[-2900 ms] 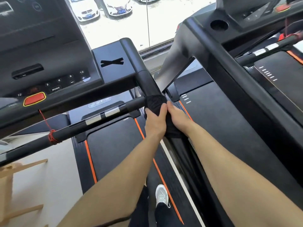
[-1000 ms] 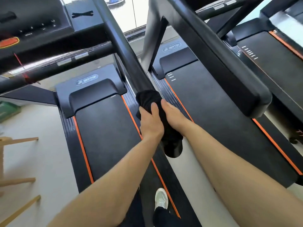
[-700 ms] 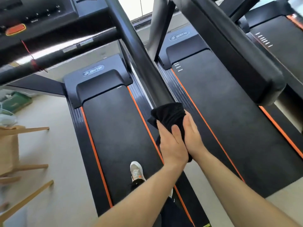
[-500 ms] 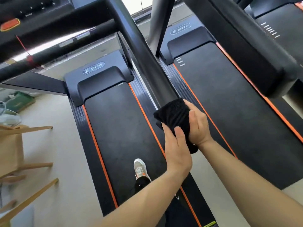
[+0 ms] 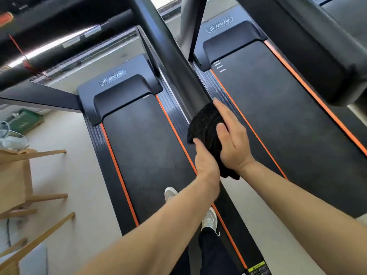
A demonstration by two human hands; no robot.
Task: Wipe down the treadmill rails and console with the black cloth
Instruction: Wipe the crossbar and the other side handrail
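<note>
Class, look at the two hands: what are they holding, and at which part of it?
Both hold the black cloth, wrapped over the rail's near end: left hand at its lower left side, right hand flat on top.

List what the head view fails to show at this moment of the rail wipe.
- Rail end: wrapped by the black cloth and both hands.
- Left hand fingers: curled behind the cloth.
- Right hand palm: pressed to the cloth, contact hidden.
- Console: mostly cut off by the top-left edge.
- Yellow label: print too small.
</note>
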